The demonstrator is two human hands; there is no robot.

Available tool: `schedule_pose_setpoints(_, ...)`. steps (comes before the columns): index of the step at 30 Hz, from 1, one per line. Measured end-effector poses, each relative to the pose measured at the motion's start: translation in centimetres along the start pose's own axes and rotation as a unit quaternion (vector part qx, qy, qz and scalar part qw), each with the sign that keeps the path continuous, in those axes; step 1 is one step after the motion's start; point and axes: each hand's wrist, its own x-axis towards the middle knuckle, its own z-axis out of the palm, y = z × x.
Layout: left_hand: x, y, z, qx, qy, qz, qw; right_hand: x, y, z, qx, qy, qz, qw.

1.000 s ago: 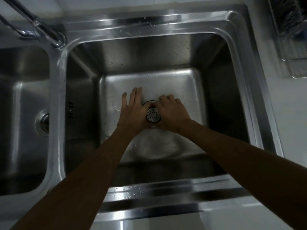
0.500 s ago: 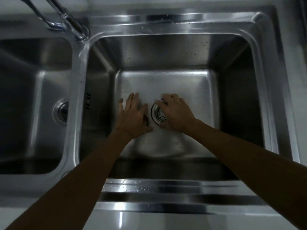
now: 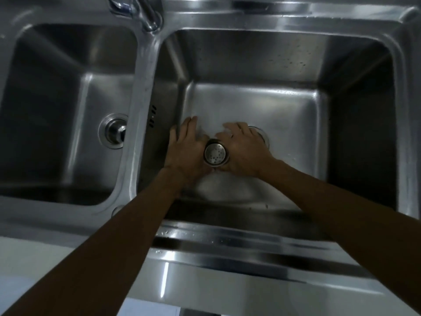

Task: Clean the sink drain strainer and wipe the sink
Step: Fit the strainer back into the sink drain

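Double steel sink (image 3: 145, 92); right basin (image 3: 250, 65) fills most of view, left basin (image 3: 68, 106) beside it, faucet base (image 3: 149, 18) on the divider. Both forearms reach into the right basin. Left hand (image 3: 184, 151) flat, fingers pressed together. Right hand (image 3: 245, 151) curled, fingers pinching the strainer (image 3: 216, 153). Strainer sits between the hands, perforated face up toward camera, axis roughly vertical. Half a second ago it lay in the drain opening (image 3: 262, 134); now lifted left of it.
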Motion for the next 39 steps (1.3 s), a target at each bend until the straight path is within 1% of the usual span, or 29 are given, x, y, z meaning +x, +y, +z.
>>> schedule_pose_setpoints(4,-0.5,0.7,-3.9,-0.043,0.05,0.012,0.998,-1.4,-0.4,-5.0,-0.016,0.022,0.013,1.0)
schedule_pose_setpoints(7,-1.5,0.5,-8.0,-0.099,0.081,0.034,0.991,-2.7,-1.2,-9.1,-0.015,0.073,0.019,0.997)
schedule_pose_setpoints(9,-2.3,-0.3,-10.3,-0.11,0.107,0.049,0.987,-3.0,-2.3,-11.3,-0.014,0.107,0.022,0.994)
schedule_pose_setpoints(11,-2.9,-2.0,-12.2,-0.107,0.129,0.05,0.985,-2.3,-4.2,-13.1,-0.014,0.129,0.019,0.991)
schedule_pose_setpoints(14,-4.5,-6.3,-14.2,-0.097,0.158,0.039,0.982,-0.3,-8.4,-15.0,-0.018,0.151,-0.013,0.988)
schedule_pose_setpoints(17,-7.3,-12.0,-14.0,-0.097,0.191,0.024,0.977,2.4,-14.1,-14.8,-0.039,0.154,-0.043,0.986)
schedule_pose_setpoints(20,-9.7,-18.2,-12.4,-0.107,0.185,-0.014,0.977,6.2,-19.8,-13.3,-0.04,0.127,-0.06,0.989)
schedule_pose_setpoints(23,-10.6,-24.1,-10.5,-0.098,0.169,-0.046,0.98,10.9,-24.0,-11.1,-0.054,0.112,-0.074,0.989)
schedule_pose_setpoints(25,-10.1,-27.2,-9.2,-0.108,0.146,-0.054,0.982,14.0,-25.8,-9.0,-0.072,0.09,-0.066,0.991)
schedule_pose_setpoints(27,-8.8,-29.4,-7.6,-0.11,0.106,-0.06,0.986,16.8,-26.8,-6.7,-0.092,0.055,-0.052,0.993)
schedule_pose_setpoints(30,-5.6,-31.0,-4.7,-0.123,0.052,-0.071,0.989,20.0,-26.6,-3.7,-0.104,0.006,-0.021,0.994)
schedule_pose_setpoints(32,-3.4,-31.1,-2.9,-0.125,0.031,-0.073,0.989,21.4,-26.0,-2.3,-0.104,-0.023,0.008,0.994)
schedule_pose_setpoints(36,-0.8,-30.8,-0.3,-0.116,0.013,-0.063,0.991,22.6,-24.9,-0.4,-0.103,-0.073,0.062,0.99)
schedule_pose_setpoints(39,-0.2,-31.2,0.5,-0.106,0.011,-0.062,0.992,23.3,-24.9,0.3,-0.078,-0.097,0.081,0.989)
